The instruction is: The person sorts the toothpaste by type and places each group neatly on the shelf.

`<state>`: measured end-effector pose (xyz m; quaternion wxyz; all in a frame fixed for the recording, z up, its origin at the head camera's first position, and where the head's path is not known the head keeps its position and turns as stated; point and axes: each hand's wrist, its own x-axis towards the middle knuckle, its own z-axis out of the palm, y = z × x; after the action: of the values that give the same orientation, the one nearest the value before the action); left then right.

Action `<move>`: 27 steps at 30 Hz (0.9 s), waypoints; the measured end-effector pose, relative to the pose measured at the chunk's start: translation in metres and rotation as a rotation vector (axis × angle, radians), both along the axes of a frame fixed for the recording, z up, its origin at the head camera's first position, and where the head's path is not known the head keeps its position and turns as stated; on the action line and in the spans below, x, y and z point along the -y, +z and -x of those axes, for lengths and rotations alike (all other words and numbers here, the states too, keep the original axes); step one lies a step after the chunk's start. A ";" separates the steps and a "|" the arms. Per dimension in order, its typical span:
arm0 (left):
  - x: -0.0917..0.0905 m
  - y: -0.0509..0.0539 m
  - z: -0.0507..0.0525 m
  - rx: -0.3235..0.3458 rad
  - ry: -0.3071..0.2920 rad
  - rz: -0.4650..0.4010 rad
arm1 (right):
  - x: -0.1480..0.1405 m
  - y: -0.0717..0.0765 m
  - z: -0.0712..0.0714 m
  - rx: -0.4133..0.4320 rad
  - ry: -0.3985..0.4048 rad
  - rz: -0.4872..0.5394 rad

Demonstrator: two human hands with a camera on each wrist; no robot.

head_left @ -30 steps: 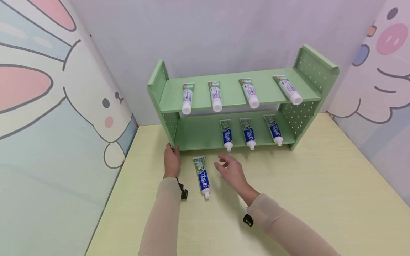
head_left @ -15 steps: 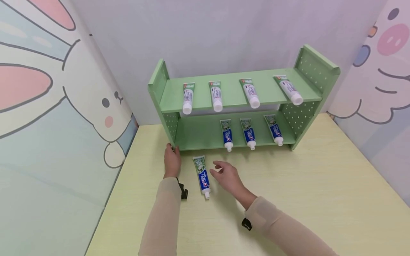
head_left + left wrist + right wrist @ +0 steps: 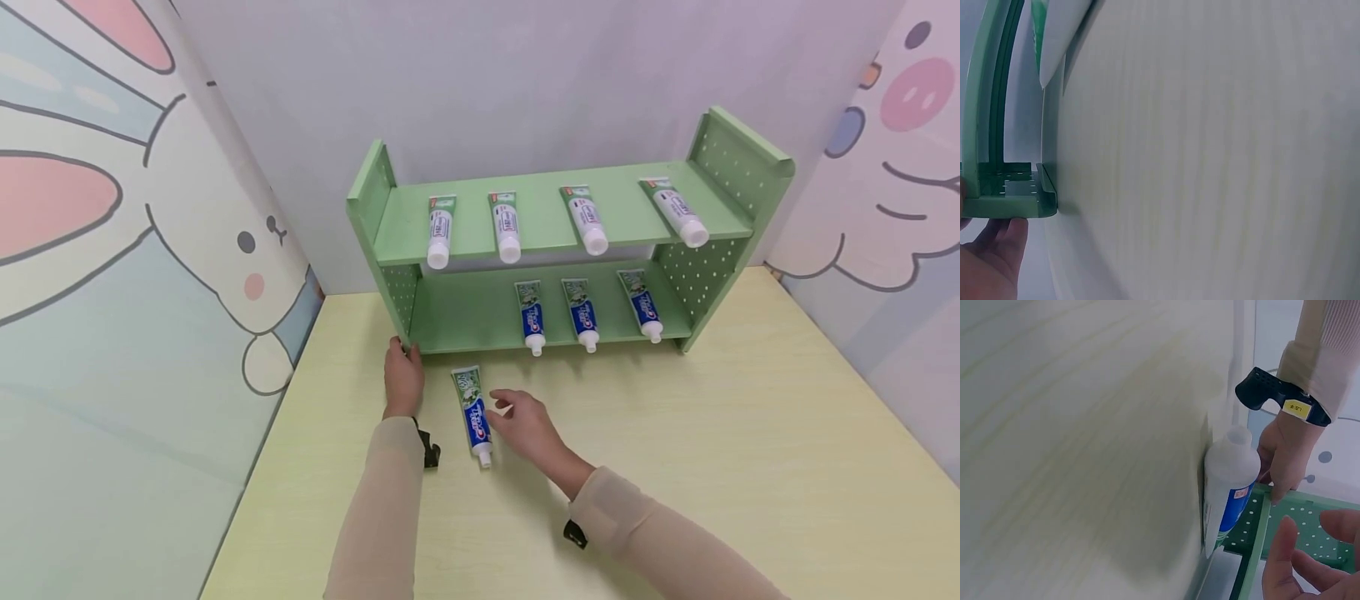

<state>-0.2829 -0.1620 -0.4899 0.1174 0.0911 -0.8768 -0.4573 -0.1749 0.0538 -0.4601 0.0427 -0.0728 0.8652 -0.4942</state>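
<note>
A green, blue and white toothpaste tube (image 3: 472, 414) lies on the table in front of the green two-tier shelf (image 3: 480, 335), its white cap towards me. My left hand (image 3: 404, 379) grips the shelf's lower left corner; in the left wrist view the fingers (image 3: 1010, 247) press against the green side panel. Just right of the loose tube is my right hand (image 3: 527, 427), with thumb and fingers spread and holding nothing. In the right wrist view, the fingertips (image 3: 1287, 526) stay apart from the tube (image 3: 1227, 487).
Several white-and-green tubes, such as the leftmost one (image 3: 440, 232), lie along the upper tier. On the lower tier are three blue-and-green tubes, the nearest of them (image 3: 531, 318) right of a bare stretch. Walls with cartoon animals flank the pale wooden table (image 3: 750, 450).
My right hand has moved left and towards me, closer to the loose toothpaste tube. The left hand stays at the shelf corner, and the tubes have not moved.
</note>
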 end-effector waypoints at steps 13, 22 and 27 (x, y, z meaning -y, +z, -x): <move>0.000 0.001 -0.001 -0.002 -0.007 -0.014 | 0.008 -0.006 -0.004 0.015 0.045 -0.025; 0.000 0.001 -0.001 -0.005 -0.011 -0.022 | 0.012 -0.005 -0.008 0.076 0.101 -0.087; 0.000 0.000 -0.001 -0.005 -0.008 -0.019 | 0.014 -0.008 -0.008 0.100 0.094 -0.113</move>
<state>-0.2824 -0.1618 -0.4895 0.1169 0.0874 -0.8725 -0.4662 -0.1672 0.0401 -0.4682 0.1131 -0.0860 0.8842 -0.4450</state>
